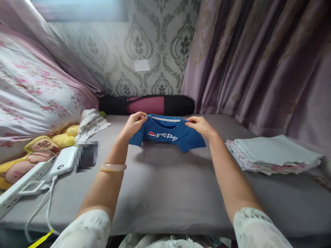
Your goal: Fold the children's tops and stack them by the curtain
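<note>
A blue T-shirt (168, 128) with a round red, white and blue logo and white lettering hangs stretched between my two hands above the grey bed surface. My left hand (135, 124) pinches it at the shoulder, left of the neckline. On the other side of the collar, my right hand (200, 124) grips the opposite shoulder between thumb and fingers. Both short sleeves droop outward, and the lower part of the shirt is out of sight behind the chest. A pale bangle (113, 167) circles my left forearm.
A stack of folded light cloths (274, 155) lies to the right. At left are a power strip (24, 182), a white power bank (62, 162) with cables, and yellow plush toys (38, 148). A black and pink rolled bag (147, 105) lies along the wall.
</note>
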A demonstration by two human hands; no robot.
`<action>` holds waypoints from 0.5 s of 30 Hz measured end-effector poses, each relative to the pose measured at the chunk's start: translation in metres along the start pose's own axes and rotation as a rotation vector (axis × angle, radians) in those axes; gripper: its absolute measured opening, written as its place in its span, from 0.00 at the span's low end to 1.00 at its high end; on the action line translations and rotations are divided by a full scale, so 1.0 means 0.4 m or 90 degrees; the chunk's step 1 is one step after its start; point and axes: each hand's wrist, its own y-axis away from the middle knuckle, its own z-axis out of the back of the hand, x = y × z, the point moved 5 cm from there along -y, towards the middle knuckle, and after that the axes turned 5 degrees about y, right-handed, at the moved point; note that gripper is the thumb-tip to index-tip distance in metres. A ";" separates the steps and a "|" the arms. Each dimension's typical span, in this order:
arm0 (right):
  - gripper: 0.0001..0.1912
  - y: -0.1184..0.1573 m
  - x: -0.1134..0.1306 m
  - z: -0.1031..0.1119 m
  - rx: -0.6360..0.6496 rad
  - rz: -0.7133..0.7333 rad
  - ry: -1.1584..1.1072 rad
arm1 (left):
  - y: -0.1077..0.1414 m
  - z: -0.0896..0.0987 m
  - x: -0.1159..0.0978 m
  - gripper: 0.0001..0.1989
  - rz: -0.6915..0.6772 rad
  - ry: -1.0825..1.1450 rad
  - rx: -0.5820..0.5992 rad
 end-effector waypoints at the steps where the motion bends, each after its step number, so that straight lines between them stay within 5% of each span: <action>1: 0.11 0.001 0.027 0.006 0.000 0.008 0.008 | -0.006 0.008 -0.016 0.18 -0.022 -0.002 -0.013; 8: 0.14 -0.001 0.194 0.066 0.027 0.034 0.074 | -0.042 0.071 -0.188 0.16 -0.150 -0.102 0.015; 15: 0.14 -0.043 0.368 0.160 -0.091 0.150 0.232 | -0.093 0.140 -0.376 0.13 -0.226 -0.226 0.003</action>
